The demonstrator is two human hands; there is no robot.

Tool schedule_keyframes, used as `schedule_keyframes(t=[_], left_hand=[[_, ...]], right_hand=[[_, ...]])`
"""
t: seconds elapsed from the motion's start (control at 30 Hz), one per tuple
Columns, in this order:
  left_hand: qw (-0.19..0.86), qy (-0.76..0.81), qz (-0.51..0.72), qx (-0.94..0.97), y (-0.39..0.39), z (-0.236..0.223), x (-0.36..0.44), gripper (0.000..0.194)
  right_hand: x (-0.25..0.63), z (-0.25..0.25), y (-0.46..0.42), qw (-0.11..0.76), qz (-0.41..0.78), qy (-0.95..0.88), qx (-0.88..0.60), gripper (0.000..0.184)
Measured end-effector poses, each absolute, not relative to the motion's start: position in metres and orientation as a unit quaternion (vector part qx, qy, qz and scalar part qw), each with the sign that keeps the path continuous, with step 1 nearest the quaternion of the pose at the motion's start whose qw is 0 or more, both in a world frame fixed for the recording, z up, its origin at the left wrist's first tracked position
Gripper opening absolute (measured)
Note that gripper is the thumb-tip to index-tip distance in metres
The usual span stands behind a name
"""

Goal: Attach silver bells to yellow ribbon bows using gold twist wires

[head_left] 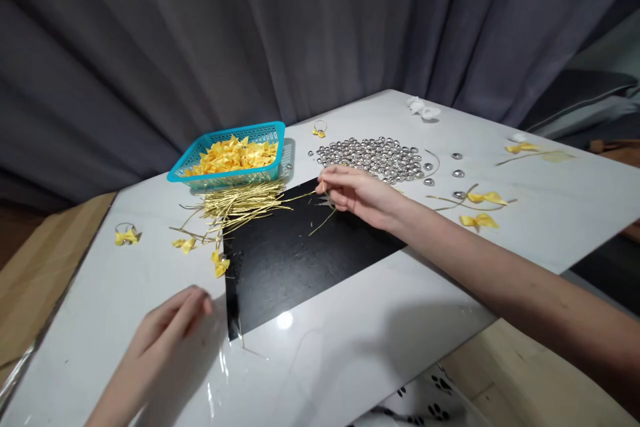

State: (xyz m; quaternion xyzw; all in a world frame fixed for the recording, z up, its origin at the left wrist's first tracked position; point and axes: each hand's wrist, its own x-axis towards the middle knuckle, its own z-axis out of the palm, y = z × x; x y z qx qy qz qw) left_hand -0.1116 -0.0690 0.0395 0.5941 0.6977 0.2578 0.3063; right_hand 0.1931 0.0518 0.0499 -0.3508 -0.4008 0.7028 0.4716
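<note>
My right hand [350, 192] reaches across the black mat [300, 260], fingers pinched on a thin gold wire tie [300, 197] at the edge of the gold wire pile [240, 203]. Just behind that hand lies a heap of silver beads [375, 157]. My left hand [167, 327] rests on the white table [350, 347] near the mat's left corner, fingers loosely together and flat, holding nothing. A teal basket [225, 170] full of yellow ribbon bows [233, 155] stands behind the wire pile.
Loose yellow bows lie at the left [126, 236], near the mat [220, 265] and at the right [483, 199]. Stray beads [457, 173] sit right of the heap. A white bow [423, 108] lies at the far edge. Grey curtain behind.
</note>
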Motion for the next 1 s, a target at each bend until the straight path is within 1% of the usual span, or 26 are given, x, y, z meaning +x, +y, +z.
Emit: schedule_keyframes(t=[0.13, 0.17, 0.27, 0.3, 0.37, 0.43, 0.57, 0.67, 0.73, 0.77, 0.8, 0.9, 1.0], left_hand=[[0.455, 0.615, 0.254, 0.592, -0.057, 0.037, -0.037, 0.033], [0.469, 0.599, 0.275, 0.588, -0.053, 0.036, -0.022, 0.032], [0.458, 0.546, 0.348, 0.609, -0.044, 0.034, 0.005, 0.036], [0.465, 0.523, 0.356, 0.619, -0.042, 0.033, 0.010, 0.034], [0.495, 0.497, 0.354, 0.619, -0.039, 0.031, 0.014, 0.026], [0.518, 0.504, 0.349, 0.596, -0.041, 0.028, 0.016, 0.020], [0.515, 0.537, 0.354, 0.566, -0.047, 0.025, 0.016, 0.021], [0.496, 0.528, 0.404, 0.559, -0.049, 0.024, 0.016, 0.018], [0.492, 0.508, 0.428, 0.562, -0.047, 0.022, 0.016, 0.029], [0.494, 0.500, 0.424, 0.571, -0.046, 0.021, 0.016, 0.035], [0.493, 0.495, 0.408, 0.588, -0.046, 0.020, 0.017, 0.036], [0.467, 0.510, 0.344, 0.635, -0.046, 0.018, 0.017, 0.017], [0.458, 0.531, 0.344, 0.624, -0.047, 0.020, 0.018, 0.017]], right_hand=[[0.186, 0.051, 0.039, 0.374, 0.742, -0.474, -0.292, 0.009], [0.185, 0.052, 0.035, 0.350, 0.751, -0.485, -0.281, 0.009], [0.182, 0.056, 0.026, 0.296, 0.763, -0.515, -0.255, 0.009], [0.182, 0.057, 0.024, 0.294, 0.759, -0.523, -0.253, 0.009], [0.180, 0.057, 0.021, 0.309, 0.747, -0.530, -0.256, 0.010], [0.179, 0.056, 0.020, 0.336, 0.737, -0.523, -0.266, 0.011], [0.177, 0.055, 0.021, 0.383, 0.728, -0.502, -0.269, 0.012], [0.176, 0.055, 0.021, 0.383, 0.738, -0.484, -0.272, 0.011], [0.175, 0.054, 0.019, 0.365, 0.755, -0.470, -0.274, 0.010], [0.174, 0.054, 0.018, 0.355, 0.764, -0.466, -0.272, 0.009], [0.174, 0.052, 0.017, 0.346, 0.770, -0.463, -0.269, 0.009], [0.173, 0.050, 0.015, 0.351, 0.773, -0.459, -0.263, 0.009], [0.174, 0.050, 0.018, 0.398, 0.750, -0.450, -0.277, 0.010]])
